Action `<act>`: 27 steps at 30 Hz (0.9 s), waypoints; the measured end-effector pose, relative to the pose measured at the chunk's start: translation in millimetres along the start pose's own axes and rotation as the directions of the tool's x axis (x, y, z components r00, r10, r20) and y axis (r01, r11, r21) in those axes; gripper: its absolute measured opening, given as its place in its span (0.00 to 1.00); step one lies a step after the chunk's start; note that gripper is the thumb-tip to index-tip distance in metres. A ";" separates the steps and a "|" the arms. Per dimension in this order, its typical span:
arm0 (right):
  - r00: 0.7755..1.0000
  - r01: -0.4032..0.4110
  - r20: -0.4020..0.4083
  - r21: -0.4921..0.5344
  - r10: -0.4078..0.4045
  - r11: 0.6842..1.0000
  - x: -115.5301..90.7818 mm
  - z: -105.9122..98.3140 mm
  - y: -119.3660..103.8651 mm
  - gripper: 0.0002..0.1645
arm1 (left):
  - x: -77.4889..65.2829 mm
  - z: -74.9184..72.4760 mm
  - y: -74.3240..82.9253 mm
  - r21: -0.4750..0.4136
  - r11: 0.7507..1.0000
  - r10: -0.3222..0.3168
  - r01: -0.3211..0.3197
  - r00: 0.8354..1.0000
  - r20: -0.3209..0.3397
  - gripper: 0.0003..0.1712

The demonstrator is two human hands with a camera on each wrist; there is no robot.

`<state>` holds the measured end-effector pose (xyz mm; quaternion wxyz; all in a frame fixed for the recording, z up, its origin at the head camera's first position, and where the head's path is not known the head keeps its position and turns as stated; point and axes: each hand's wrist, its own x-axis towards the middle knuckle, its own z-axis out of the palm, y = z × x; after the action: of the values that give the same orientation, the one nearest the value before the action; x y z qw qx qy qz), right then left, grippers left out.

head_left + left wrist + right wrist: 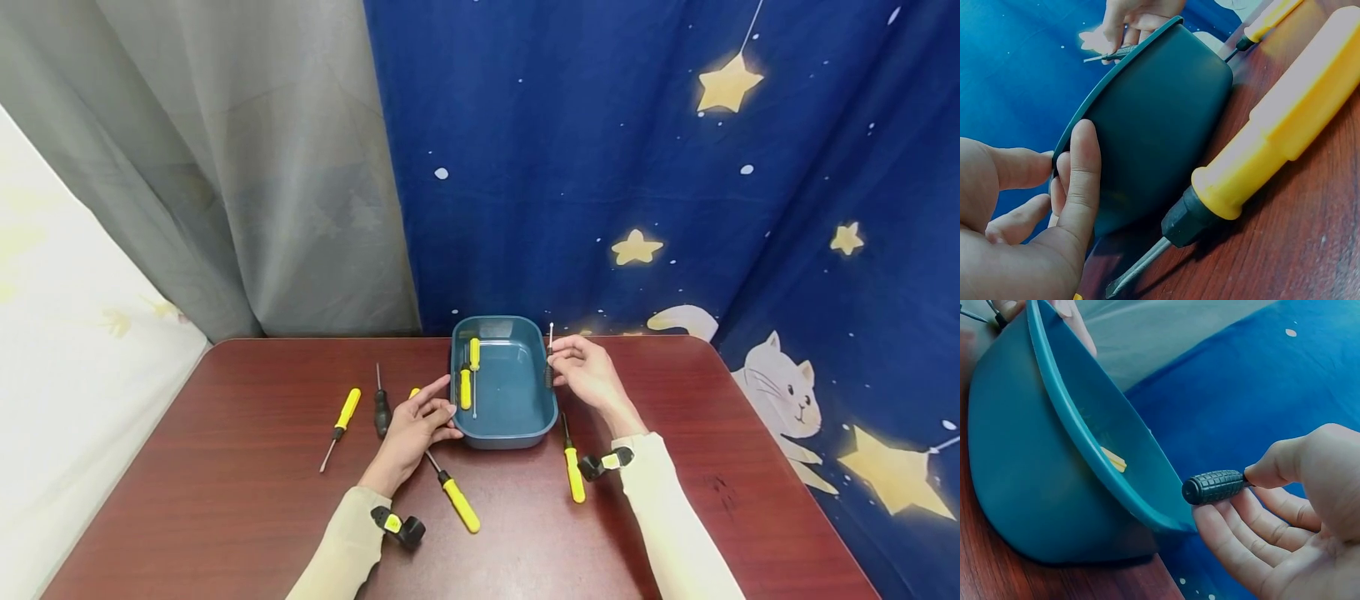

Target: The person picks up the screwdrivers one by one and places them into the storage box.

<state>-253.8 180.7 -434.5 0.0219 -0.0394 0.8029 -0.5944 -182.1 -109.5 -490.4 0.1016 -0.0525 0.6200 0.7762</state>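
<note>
Hands: left (pixel 414 427) grips bin (pixel 1154 119), right (pixel 591 375) pinches screwdriver (pixel 1216 486); only head view shows bin's floor (pixel 513 392)

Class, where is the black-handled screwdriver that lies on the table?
In the head view, the black-handled screwdriver lies left of the teal bin, between the left hand and the leftmost yellow-handled screwdriver.

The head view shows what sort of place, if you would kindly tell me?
Probably an indoor, curtained-off workspace: a reddish-brown table stands before a gray curtain and a blue star-print curtain.
</note>
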 end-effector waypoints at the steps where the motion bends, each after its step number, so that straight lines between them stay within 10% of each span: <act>1: 1.000 0.005 0.009 -0.004 -0.005 1.000 0.3 2.0 -1.0 0.15 | -0.2 -0.5 -0.2 0.002 1.000 0.000 0.000 1.000 -0.002 0.31; 27: 0.981 -0.002 0.192 -0.194 0.040 0.981 17.8 32.3 -13.3 0.12 | 3.0 -1.0 -2.3 -0.020 1.000 0.017 -0.017 1.000 0.003 0.33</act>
<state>-268.4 144.4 -431.0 0.1027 -0.0907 0.8510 -0.5069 -184.6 -109.7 -493.5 0.0954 -0.0471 0.6126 0.7832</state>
